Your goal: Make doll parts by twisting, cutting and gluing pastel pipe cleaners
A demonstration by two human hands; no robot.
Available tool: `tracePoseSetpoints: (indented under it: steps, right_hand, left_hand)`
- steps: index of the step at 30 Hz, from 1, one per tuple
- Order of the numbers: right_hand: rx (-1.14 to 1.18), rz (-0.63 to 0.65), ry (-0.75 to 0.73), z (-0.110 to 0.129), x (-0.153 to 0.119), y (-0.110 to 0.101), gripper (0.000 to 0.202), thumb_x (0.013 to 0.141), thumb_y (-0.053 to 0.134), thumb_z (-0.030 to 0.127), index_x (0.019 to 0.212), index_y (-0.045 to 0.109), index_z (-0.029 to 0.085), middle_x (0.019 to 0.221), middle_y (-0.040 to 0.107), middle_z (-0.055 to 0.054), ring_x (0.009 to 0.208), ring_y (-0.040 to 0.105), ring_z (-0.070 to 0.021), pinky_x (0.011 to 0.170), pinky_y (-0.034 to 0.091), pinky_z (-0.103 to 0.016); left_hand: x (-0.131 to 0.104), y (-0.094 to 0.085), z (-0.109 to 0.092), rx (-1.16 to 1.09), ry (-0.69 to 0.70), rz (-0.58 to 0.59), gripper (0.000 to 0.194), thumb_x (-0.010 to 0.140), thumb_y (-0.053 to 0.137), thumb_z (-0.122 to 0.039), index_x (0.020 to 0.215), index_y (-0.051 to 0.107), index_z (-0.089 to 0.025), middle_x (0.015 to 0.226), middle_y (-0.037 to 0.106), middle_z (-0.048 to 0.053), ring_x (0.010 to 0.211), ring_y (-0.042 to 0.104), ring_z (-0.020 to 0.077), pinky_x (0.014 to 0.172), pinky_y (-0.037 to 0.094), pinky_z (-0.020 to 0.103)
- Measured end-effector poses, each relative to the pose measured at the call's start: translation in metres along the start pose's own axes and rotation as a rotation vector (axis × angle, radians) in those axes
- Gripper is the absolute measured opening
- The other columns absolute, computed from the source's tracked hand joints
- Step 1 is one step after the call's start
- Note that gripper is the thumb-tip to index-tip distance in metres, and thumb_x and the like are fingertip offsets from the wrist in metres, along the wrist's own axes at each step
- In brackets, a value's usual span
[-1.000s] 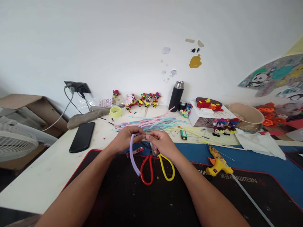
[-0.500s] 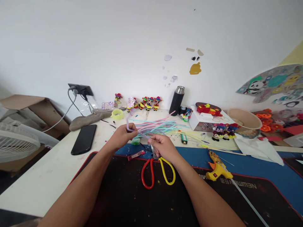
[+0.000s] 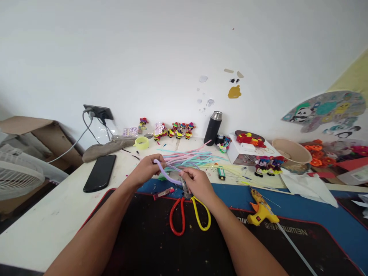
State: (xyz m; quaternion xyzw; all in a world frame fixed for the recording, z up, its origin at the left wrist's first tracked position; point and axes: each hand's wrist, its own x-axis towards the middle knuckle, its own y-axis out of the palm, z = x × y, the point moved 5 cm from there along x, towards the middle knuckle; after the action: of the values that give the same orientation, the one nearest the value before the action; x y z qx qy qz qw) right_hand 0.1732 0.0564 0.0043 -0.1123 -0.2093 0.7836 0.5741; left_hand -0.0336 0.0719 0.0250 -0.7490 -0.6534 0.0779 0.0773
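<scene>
A lavender pipe cleaner [image 3: 167,176] stretches and curves between my two hands. My left hand [image 3: 148,168] pinches it near a bend, and one length hangs down toward the right. Fingers closed, my right hand [image 3: 197,184] grips its other part just above the scissors. The scissors [image 3: 181,222], with one red and one yellow handle, lie on the black mat below my right hand, blades partly hidden. Behind my hands spreads a pile of pink, blue and lavender pipe cleaners [image 3: 189,155].
A yellow glue gun [image 3: 263,209] lies at right on the black mat [image 3: 201,253]. A phone [image 3: 100,173] and tape roll [image 3: 141,143] are at left. Small figurines [image 3: 181,130] and a black thermos [image 3: 213,128] stand along the wall. A small pink packet [image 3: 163,193] lies near the scissors.
The free length of the lavender pipe cleaner, upright above my left hand before, now curves down toward my right hand. The view has tilted slightly upward.
</scene>
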Motion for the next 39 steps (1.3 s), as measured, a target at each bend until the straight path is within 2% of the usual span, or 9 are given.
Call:
tracePoseSetpoints:
  steps: [4,6,11,16,22,25,30,34,39]
  right_hand:
    - [-0.166,0.028,-0.083,0.008,-0.002,0.0,0.027,0.1,0.053,0.036,0.095,0.076,0.021,0.055,0.059,0.003,0.048,0.056,-0.0151,0.054,0.037,-0.026]
    - [-0.171,0.059,-0.096,0.009,-0.003,0.002,0.026,0.1,0.053,0.033,0.093,0.076,0.022,0.053,0.058,0.003,0.048,0.057,-0.0148,0.055,0.037,-0.025]
    - [0.156,0.175,0.0,0.004,-0.003,0.009,0.03,0.1,0.054,0.043,0.09,0.071,0.021,0.042,0.049,0.007,0.037,0.049,-0.0131,0.048,0.036,-0.023]
    - [0.42,0.207,0.057,0.006,-0.002,0.01,0.039,0.092,0.06,0.057,0.083,0.066,0.02,0.037,0.039,0.01,0.031,0.039,-0.0102,0.041,0.028,-0.022]
    - [0.549,0.16,0.023,0.008,0.0,0.002,0.042,0.091,0.062,0.059,0.08,0.063,0.018,0.04,0.035,0.012,0.031,0.037,-0.0081,0.041,0.029,-0.022]
    - [0.547,0.093,0.012,0.002,0.004,-0.001,0.043,0.092,0.061,0.06,0.081,0.063,0.018,0.04,0.037,0.011,0.032,0.04,-0.0084,0.039,0.029,-0.021]
    - [0.484,0.027,0.032,-0.005,0.006,0.0,0.048,0.091,0.06,0.065,0.091,0.063,0.018,0.051,0.052,0.007,0.035,0.047,-0.009,0.037,0.031,-0.02]
    - [0.404,0.038,0.02,-0.005,0.003,0.004,0.048,0.093,0.056,0.066,0.096,0.06,0.019,0.062,0.059,0.004,0.038,0.052,-0.0093,0.038,0.032,-0.02]
    - [0.275,0.046,0.006,-0.009,0.001,0.011,0.04,0.096,0.057,0.059,0.093,0.062,0.02,0.059,0.058,0.004,0.039,0.051,-0.0103,0.04,0.036,-0.022]
  left_hand:
    - [0.001,-0.002,-0.001,0.003,0.006,-0.011,0.018,0.075,0.069,-0.034,0.071,0.059,-0.019,0.054,0.053,-0.004,0.054,0.045,0.0128,0.054,0.034,0.026]
    - [0.001,-0.003,-0.001,0.016,0.004,-0.02,0.019,0.076,0.068,-0.035,0.071,0.059,-0.019,0.054,0.052,-0.004,0.054,0.045,0.0129,0.055,0.035,0.027]
    - [0.002,-0.004,-0.001,-0.021,-0.001,0.023,0.021,0.071,0.07,-0.037,0.069,0.059,-0.019,0.054,0.05,-0.005,0.053,0.043,0.0125,0.055,0.035,0.026]
    - [0.002,-0.003,0.002,-0.112,-0.024,0.067,0.022,0.072,0.071,-0.037,0.069,0.059,-0.018,0.054,0.05,-0.005,0.052,0.043,0.0112,0.054,0.032,0.025]
    - [0.006,-0.015,0.007,-0.166,-0.008,-0.067,0.026,0.071,0.07,-0.035,0.064,0.051,-0.02,0.052,0.047,-0.006,0.049,0.04,0.0103,0.053,0.029,0.025]
    - [0.006,-0.014,0.006,-0.215,-0.017,-0.053,0.024,0.071,0.07,-0.035,0.065,0.053,-0.019,0.052,0.049,-0.006,0.05,0.042,0.0104,0.053,0.03,0.025]
    - [0.003,-0.009,0.0,-0.215,0.022,-0.058,0.021,0.073,0.067,-0.033,0.067,0.052,-0.02,0.051,0.051,-0.006,0.049,0.043,0.0109,0.054,0.031,0.025]
    - [0.0,-0.001,-0.005,-0.084,0.047,-0.05,0.019,0.074,0.066,-0.034,0.069,0.055,-0.02,0.051,0.051,-0.006,0.05,0.043,0.0122,0.053,0.033,0.026]
    - [-0.002,0.006,-0.008,0.066,0.069,-0.064,0.018,0.076,0.062,-0.035,0.069,0.055,-0.02,0.053,0.052,-0.005,0.052,0.044,0.0133,0.053,0.033,0.026]
